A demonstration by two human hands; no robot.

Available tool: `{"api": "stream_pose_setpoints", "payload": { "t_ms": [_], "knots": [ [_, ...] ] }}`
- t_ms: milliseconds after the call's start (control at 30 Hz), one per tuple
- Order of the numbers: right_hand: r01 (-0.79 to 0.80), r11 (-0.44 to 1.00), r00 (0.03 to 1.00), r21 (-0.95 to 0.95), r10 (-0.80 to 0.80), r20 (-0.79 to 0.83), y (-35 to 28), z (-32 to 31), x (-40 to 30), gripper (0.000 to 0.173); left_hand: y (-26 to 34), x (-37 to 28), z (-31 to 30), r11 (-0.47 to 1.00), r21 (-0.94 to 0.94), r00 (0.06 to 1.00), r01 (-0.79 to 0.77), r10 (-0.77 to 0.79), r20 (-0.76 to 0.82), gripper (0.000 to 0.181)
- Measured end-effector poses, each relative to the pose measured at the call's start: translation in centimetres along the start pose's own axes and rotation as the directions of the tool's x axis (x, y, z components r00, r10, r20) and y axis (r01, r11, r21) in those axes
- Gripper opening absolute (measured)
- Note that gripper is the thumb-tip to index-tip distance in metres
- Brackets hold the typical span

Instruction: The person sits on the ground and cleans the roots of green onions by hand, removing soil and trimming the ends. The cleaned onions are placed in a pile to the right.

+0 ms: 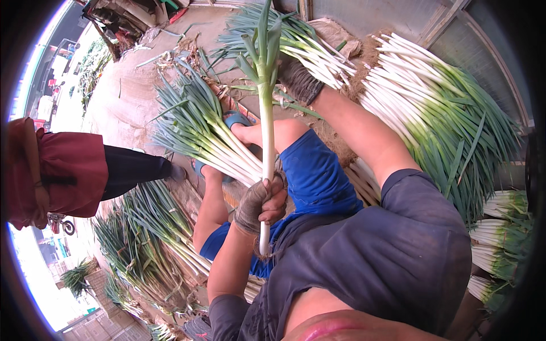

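Note:
My left hand, in a worn fingerless knitted glove, is closed around the white lower stalk of a large green onion. The stalk stands lengthwise in the view, with roots below my fist and green leaves at the top. Beside those leaves is my right hand, also gloved; its fingers are partly hidden, so I cannot tell whether they grip a leaf. A fanned bunch of green onions reaches from near my left hand across my lower legs and sandals.
A large pile of green onions lies at the right, beside a smaller heap. More onions lie at the lower left, and tied bundles at the far right. Another person stands at the left. Dry leaf scraps litter the floor.

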State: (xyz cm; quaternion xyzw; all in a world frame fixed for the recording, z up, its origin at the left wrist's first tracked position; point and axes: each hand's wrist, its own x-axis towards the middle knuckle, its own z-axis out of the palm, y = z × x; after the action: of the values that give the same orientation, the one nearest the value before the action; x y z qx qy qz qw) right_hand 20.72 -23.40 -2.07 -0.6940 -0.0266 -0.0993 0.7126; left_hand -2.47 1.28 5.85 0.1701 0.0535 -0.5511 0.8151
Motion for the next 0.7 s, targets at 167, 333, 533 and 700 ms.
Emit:
{"api": "stream_pose_setpoints", "payload": {
  "t_ms": [167,333,533,700],
  "knots": [
    [-0.296,0.933,0.939,0.202,0.323,-0.115,-2.6,-1.7,-1.5,0.02,-0.6,-1.6,-0.7,1.0,0.006,1.0,0.017,-0.017,0.024,0.035],
    [-0.625,0.595,0.776,0.505,0.544,0.32,3.7,-8.9,-2.1,0.033,-0.8,-1.6,-0.6,0.982,0.19,0.996,-0.008,0.023,-0.081,0.035],
    [-0.563,0.407,0.793,0.719,0.51,0.332,-6.0,3.5,-14.7,0.03,-0.2,2.2,0.0,0.667,0.733,0.879,0.135,0.261,-0.399,0.035],
    [-0.528,0.24,0.78,0.815,0.517,0.353,-5.0,2.1,-11.4,0.023,-1.1,3.4,0.5,0.605,0.763,0.85,0.228,0.258,-0.459,0.034]
  ]
}}
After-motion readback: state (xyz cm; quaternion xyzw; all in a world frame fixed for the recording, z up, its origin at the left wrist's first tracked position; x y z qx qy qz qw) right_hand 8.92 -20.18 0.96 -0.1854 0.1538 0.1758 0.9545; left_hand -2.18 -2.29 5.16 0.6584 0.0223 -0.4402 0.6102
